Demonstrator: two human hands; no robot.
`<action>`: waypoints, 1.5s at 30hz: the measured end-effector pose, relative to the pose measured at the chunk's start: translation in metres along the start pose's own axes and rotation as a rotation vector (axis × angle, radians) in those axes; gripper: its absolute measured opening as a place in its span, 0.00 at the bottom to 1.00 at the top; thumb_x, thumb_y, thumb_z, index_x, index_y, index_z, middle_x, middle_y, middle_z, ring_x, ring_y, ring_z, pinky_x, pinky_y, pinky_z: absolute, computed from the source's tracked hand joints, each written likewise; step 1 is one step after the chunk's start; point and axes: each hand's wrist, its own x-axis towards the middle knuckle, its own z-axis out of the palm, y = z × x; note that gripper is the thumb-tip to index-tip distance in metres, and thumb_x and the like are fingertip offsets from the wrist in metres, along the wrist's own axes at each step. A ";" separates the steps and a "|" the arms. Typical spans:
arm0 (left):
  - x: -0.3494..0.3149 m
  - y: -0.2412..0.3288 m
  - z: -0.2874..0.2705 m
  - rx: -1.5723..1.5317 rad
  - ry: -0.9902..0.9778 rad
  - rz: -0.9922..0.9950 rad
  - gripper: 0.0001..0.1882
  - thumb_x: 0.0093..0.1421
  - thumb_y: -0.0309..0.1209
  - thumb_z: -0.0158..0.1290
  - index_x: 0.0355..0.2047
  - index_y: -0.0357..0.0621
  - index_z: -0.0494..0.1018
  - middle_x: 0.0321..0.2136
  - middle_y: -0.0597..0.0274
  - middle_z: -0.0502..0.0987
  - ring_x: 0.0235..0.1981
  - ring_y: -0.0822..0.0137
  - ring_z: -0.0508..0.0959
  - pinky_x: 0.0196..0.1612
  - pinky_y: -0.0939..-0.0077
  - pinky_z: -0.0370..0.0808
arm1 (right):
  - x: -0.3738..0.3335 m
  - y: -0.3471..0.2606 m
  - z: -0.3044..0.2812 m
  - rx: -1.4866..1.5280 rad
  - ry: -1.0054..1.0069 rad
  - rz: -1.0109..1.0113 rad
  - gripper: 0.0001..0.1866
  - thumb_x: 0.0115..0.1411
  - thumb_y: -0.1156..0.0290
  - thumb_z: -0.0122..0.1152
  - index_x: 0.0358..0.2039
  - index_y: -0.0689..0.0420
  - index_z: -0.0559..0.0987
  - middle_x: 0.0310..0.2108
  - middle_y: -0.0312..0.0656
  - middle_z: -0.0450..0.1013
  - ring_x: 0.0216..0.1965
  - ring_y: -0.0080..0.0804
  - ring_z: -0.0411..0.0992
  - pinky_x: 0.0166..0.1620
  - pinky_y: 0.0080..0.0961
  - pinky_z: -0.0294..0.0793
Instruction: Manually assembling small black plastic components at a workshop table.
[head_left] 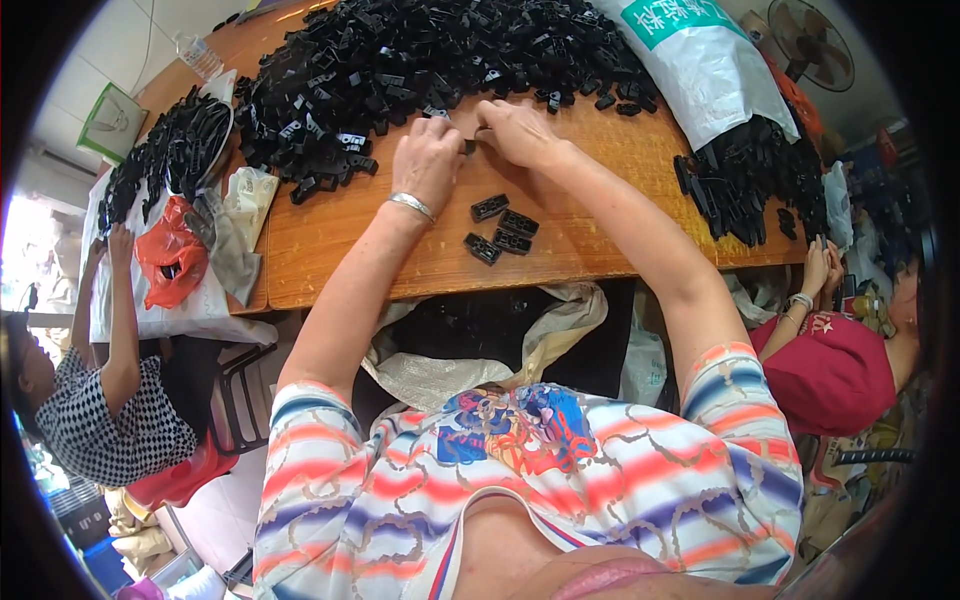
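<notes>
Just beside a heap of small black plastic parts (430,55), the left hand (428,162) has its grip closed on a dark piece (469,146) above the brown wooden desk (590,215); whether the curled right hand (520,134) grips anything, I cannot tell. Four black rectangular blocks (517,221) lie nearby.

I'd call this a small workshop: a great heap of black plastic parts (430,60) spreads over the wooden table (590,215), beside a large white sack (710,85). Co-workers (110,410) handle black pieces on either side.
</notes>
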 end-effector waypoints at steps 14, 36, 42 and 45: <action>-0.007 0.009 0.001 -0.237 -0.200 -0.198 0.14 0.54 0.28 0.61 0.42 0.49 0.75 0.40 0.58 0.75 0.45 0.56 0.76 0.46 0.64 0.75 | -0.038 0.021 -0.046 0.811 -0.336 0.806 0.20 0.64 0.54 0.58 0.34 0.62 0.79 0.21 0.38 0.74 0.14 0.19 0.67 0.20 0.23 0.76; -0.013 0.008 0.005 -0.345 -0.113 -0.244 0.09 0.52 0.25 0.57 0.35 0.46 0.74 0.33 0.56 0.73 0.33 0.54 0.77 0.37 0.62 0.76 | -0.020 -0.026 -0.009 -0.004 -0.059 -0.031 0.16 0.47 0.67 0.71 0.36 0.57 0.78 0.39 0.48 0.74 0.39 0.51 0.76 0.41 0.40 0.76; -0.016 -0.017 0.012 -0.403 -0.076 -0.265 0.09 0.52 0.23 0.55 0.36 0.43 0.75 0.32 0.53 0.75 0.32 0.54 0.78 0.37 0.64 0.76 | -0.019 -0.026 -0.016 0.027 -0.137 0.084 0.17 0.47 0.65 0.73 0.32 0.62 0.79 0.37 0.51 0.76 0.40 0.51 0.75 0.42 0.40 0.75; -0.013 0.001 0.009 -0.548 -0.059 -0.306 0.12 0.53 0.22 0.54 0.38 0.43 0.74 0.35 0.52 0.75 0.33 0.53 0.78 0.40 0.65 0.76 | -0.025 -0.027 -0.017 0.106 -0.096 0.085 0.15 0.47 0.66 0.73 0.31 0.62 0.79 0.37 0.52 0.76 0.41 0.51 0.75 0.42 0.40 0.75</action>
